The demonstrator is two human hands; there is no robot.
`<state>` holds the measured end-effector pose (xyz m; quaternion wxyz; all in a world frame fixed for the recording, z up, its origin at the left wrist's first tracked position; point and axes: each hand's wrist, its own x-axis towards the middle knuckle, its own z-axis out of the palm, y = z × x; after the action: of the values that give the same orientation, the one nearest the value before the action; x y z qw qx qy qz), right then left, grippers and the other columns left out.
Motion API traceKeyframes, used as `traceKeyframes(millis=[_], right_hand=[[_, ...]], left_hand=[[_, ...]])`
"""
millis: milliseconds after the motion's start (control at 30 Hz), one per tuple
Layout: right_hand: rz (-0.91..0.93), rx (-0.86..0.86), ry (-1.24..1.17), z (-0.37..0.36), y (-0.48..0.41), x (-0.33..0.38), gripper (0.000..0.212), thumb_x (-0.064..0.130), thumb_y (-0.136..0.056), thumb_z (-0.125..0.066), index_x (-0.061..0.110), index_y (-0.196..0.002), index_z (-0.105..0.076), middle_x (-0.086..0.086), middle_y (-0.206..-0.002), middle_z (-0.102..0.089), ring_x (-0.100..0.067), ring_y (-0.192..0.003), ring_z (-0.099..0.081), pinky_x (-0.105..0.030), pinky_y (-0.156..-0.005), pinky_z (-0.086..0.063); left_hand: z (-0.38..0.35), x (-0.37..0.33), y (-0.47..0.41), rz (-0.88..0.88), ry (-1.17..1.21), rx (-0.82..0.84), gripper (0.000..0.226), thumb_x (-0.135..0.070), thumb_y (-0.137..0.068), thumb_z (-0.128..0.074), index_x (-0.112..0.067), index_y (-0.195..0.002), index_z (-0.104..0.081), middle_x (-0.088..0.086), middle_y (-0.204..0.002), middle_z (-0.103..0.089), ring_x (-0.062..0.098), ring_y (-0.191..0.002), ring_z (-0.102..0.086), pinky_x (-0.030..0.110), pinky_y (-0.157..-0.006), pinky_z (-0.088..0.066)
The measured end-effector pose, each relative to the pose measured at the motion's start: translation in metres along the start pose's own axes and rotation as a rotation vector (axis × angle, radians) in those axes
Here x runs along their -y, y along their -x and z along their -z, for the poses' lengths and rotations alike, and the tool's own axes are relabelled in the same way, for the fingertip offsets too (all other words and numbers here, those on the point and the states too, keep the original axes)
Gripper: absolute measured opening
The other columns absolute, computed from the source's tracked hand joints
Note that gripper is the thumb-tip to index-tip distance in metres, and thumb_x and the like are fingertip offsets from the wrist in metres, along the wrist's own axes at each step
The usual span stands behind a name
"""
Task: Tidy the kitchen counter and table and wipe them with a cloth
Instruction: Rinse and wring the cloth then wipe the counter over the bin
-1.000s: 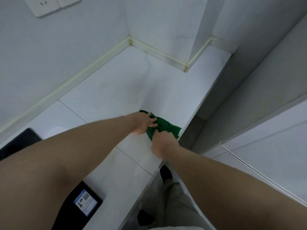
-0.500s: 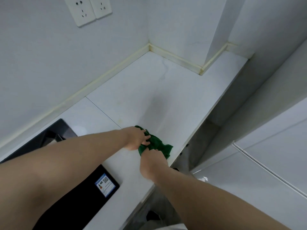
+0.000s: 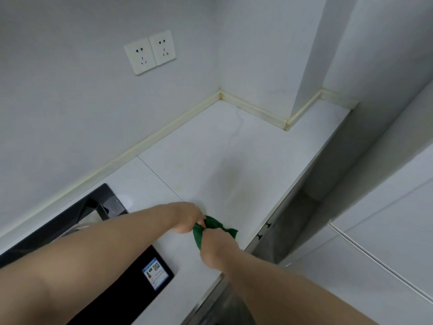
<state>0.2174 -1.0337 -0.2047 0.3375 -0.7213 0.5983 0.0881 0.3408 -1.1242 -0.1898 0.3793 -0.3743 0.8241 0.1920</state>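
Note:
A crumpled green cloth lies on the white counter near its front edge. My left hand grips the cloth's left end with curled fingers. My right hand grips the cloth's near part from below, its back toward the camera. The two hands are close together with the cloth bunched between them.
A black glass cooktop with a sticker is set in the counter at the left. Two wall sockets sit above. The counter runs back to a corner, and white cabinet fronts stand at the right.
The camera has tilted up, so the sockets and more wall show. Both hands keep hold of the cloth and have drawn it slightly toward the cooktop along the front edge.

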Motion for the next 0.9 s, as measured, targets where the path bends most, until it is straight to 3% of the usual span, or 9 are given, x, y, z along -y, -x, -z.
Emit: traceKeyframes(millis=[100,233,567,767,900], right_hand=[[-0.016,-0.051,-0.076,0.028,-0.006,-0.003,0.018,0.01,-0.096,-0.053,0.006,-0.111,-0.061,-0.012,-0.107,-0.069,-0.029,-0.097,-0.068,-0.033,-0.072,-0.052],[-0.052,-0.126,-0.151,0.068,-0.02,-0.008,0.02,0.007,-0.09,-0.058,0.008,-0.111,-0.061,-0.008,-0.094,-0.07,-0.025,-0.081,-0.07,-0.037,-0.076,-0.061],[0.046,-0.238,-0.206,0.192,-0.067,-0.034,0.035,0.006,-0.092,-0.042,0.015,-0.119,-0.062,-0.006,-0.11,-0.066,-0.023,-0.093,-0.061,-0.032,-0.074,-0.048],[0.006,-0.303,-0.193,0.258,-0.125,-0.058,0.048,0.002,-0.092,-0.037,0.02,-0.131,-0.06,-0.004,-0.117,-0.06,-0.024,-0.097,-0.057,-0.033,-0.076,-0.049],[-0.034,-0.416,-0.112,0.296,-0.171,-0.071,0.045,0.002,-0.089,-0.044,0.021,-0.125,-0.062,-0.003,-0.11,-0.062,-0.023,-0.089,-0.057,-0.033,-0.072,-0.05]], left_hand=[[0.029,0.009,0.008,0.042,0.121,-0.135,0.064,0.006,-0.089,-0.037,-0.034,-0.133,-0.061,-0.005,-0.13,-0.062,0.02,-0.116,-0.056,0.033,-0.099,-0.046],[0.068,0.025,0.015,0.077,0.144,-0.258,0.053,0.003,-0.086,-0.044,-0.032,-0.117,-0.069,-0.006,-0.106,-0.069,0.018,-0.096,-0.063,0.033,-0.086,-0.053],[0.169,0.082,-0.002,0.11,0.093,-0.49,0.045,0.001,-0.091,-0.041,-0.025,-0.119,-0.065,-0.002,-0.108,-0.066,0.021,-0.1,-0.059,0.038,-0.086,-0.053],[0.224,0.113,-0.044,0.197,0.06,-0.585,0.042,-0.002,-0.092,-0.04,-0.025,-0.118,-0.063,-0.003,-0.101,-0.062,0.021,-0.093,-0.056,0.037,-0.073,-0.05],[0.258,0.133,-0.08,0.296,0.024,-0.707,0.045,-0.005,-0.091,-0.042,-0.033,-0.121,-0.061,-0.004,-0.1,-0.061,0.02,-0.087,-0.055,0.035,-0.067,-0.048]])
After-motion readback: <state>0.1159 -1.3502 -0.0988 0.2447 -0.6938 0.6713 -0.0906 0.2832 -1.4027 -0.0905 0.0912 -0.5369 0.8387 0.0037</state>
